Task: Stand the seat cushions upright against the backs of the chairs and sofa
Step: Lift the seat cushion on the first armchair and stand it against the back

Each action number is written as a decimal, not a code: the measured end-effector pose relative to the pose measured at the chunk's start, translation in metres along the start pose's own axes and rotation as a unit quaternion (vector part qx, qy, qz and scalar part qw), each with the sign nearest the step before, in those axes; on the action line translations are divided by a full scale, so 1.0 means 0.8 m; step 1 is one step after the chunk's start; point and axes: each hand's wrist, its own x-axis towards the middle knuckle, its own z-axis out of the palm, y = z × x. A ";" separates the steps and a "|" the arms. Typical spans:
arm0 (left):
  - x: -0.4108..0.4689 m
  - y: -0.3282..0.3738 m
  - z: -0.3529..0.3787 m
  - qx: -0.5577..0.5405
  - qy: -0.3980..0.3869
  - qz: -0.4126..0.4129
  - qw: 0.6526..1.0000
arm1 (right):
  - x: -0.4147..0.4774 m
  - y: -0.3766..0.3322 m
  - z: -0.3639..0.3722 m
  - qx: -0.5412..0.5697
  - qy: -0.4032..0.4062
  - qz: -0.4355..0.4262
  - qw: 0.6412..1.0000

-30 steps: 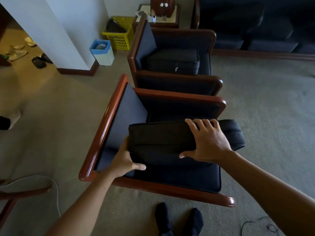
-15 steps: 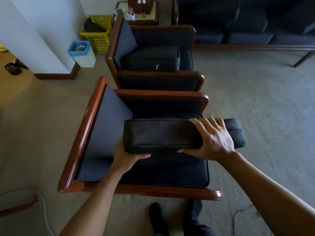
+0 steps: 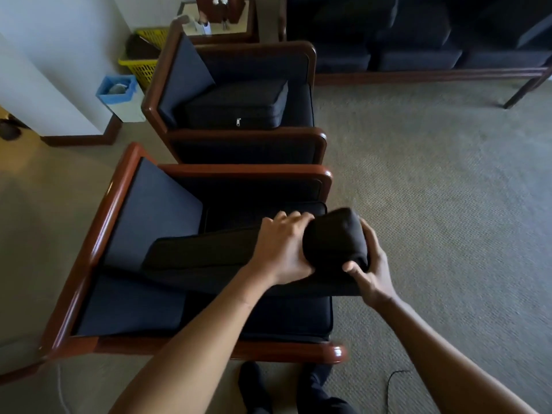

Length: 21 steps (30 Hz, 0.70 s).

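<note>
A dark seat cushion (image 3: 203, 258) lies tilted across the near armchair (image 3: 98, 234), its left end down by the chair's back and its right end raised over the front of the seat. My left hand (image 3: 283, 249) grips the top of that raised end. My right hand (image 3: 370, 270) grips the same end from the right and below. In the far armchair (image 3: 155, 85) a second dark cushion (image 3: 236, 109) leans at a slant, zipper facing me. A dark sofa (image 3: 418, 40) with its cushions lying flat stands along the back.
Both armchairs have red-brown wooden frames and stand side by side on a grey-green carpet (image 3: 433, 204). A blue-rimmed bin (image 3: 119, 97) and a yellow basket (image 3: 143, 61) stand by the white wall at left. A small side table (image 3: 221, 22) sits behind the far chair. My feet (image 3: 257, 389) are at the bottom.
My left hand left the cushion's left end and moved to its right end, beside my right hand. The cushion's right end rose while its left end sank toward the chair's back.
</note>
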 end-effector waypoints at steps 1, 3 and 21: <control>0.002 0.004 0.029 0.023 -0.013 0.002 1.000 | -0.008 0.011 0.002 0.016 0.008 0.023 1.000; 0.002 0.013 0.080 0.037 -0.014 0.026 0.999 | -0.021 0.035 -0.001 0.036 0.053 0.058 0.996; -0.170 -0.233 0.042 -0.177 0.161 -0.414 0.878 | -0.086 0.103 -0.034 0.108 0.180 0.148 0.966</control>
